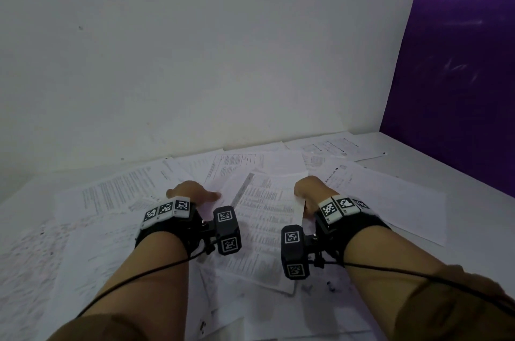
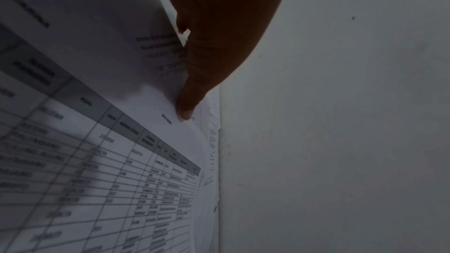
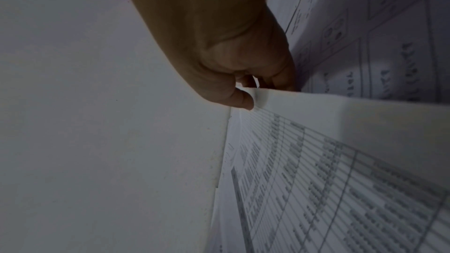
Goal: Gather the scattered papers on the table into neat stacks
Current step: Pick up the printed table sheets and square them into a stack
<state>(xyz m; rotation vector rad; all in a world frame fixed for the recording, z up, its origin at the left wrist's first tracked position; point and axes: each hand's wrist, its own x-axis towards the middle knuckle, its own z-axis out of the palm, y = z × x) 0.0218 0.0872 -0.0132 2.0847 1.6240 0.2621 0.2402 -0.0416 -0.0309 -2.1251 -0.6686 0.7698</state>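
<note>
Papers (image 1: 92, 232) lay all over the white table (image 1: 418, 156) — no neat stack was made yet, so it looked like nearly all the work was left. Closest in, a sheet with a table printed on it (image 1: 267, 218) sat between both hands. The right hand (image 1: 309, 187) pinched its right edge with thumb and fingers. The left hand (image 1: 192, 190) pressed straight fingers flat on the pages beside it. Farther back, more sheets reached the wall (image 1: 195, 48).
</note>
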